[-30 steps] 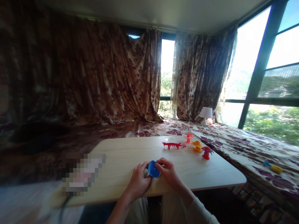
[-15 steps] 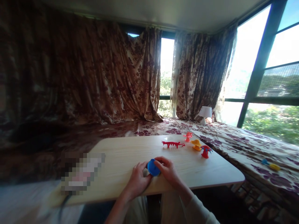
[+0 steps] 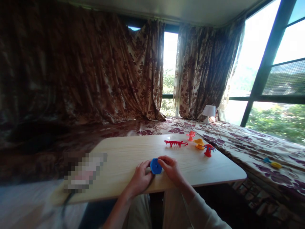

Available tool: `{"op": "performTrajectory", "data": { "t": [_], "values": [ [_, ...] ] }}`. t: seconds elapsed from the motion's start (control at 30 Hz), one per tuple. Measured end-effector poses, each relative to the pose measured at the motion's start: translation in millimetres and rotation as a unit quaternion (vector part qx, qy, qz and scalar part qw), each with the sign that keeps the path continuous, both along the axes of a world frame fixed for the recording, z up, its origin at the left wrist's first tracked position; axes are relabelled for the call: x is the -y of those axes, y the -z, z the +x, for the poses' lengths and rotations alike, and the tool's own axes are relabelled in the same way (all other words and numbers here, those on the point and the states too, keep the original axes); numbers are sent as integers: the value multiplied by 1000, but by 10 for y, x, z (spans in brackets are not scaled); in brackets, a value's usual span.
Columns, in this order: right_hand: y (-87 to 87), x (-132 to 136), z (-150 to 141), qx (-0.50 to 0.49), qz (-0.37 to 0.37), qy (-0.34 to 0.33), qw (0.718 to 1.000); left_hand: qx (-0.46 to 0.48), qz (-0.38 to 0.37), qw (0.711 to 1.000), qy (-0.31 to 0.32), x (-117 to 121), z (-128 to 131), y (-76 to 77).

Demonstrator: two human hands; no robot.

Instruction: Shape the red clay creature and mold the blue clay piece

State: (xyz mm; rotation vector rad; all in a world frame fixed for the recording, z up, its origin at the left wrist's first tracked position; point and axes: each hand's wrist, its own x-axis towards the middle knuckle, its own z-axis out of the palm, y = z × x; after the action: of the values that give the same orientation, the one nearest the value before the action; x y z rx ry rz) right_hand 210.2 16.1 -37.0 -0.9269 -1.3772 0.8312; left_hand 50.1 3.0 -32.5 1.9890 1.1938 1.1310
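Observation:
Between both hands, near the table's front edge, is a blue round plastic piece (image 3: 156,166), its disc face turned toward me with a small dark spot at the centre. My left hand (image 3: 140,178) is closed on its left side, thumb below and fingers behind. The fingers of my right hand (image 3: 171,169) pinch the right rim. What lies behind the disc is hidden. Farther back stands a red long-bodied toy with several short legs (image 3: 175,143). To its right are a pinkish-red toy (image 3: 191,135), a yellow mushroom-shaped toy (image 3: 199,143) and a red toy with blue prongs (image 3: 209,150).
The pale wooden table (image 3: 124,159) has rounded corners. A blurred-out object (image 3: 84,173) with a dark cable lies at its left end. On the floral-covered surface to the right are a blue piece (image 3: 267,160) and a yellow piece (image 3: 276,165). A white lamp (image 3: 209,111) stands behind.
The blue piece has turned slightly, so its face and centre spot show more plainly. Both hands keep their hold. The whole view has shifted a little.

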Motion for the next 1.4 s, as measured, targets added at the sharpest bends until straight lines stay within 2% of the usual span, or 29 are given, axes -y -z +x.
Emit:
{"op": "performTrajectory", "data": {
  "t": [0.3, 0.73, 0.97, 1.4],
  "values": [
    [-14, 16, -10, -2, 4, -6, 1000, 20, 1, 999, 34, -7, -15, -3],
    [0, -11, 7, 49, 39, 3, 998, -16, 9, 999, 32, 23, -3, -36],
    [-37, 40, 36, 75, 60, 34, 995, -12, 9, 1000, 14, -19, -9, 2],
    [26, 47, 2, 142, 94, 9, 985, -12, 2, 1000, 5, -30, -12, 10]
  ]
}}
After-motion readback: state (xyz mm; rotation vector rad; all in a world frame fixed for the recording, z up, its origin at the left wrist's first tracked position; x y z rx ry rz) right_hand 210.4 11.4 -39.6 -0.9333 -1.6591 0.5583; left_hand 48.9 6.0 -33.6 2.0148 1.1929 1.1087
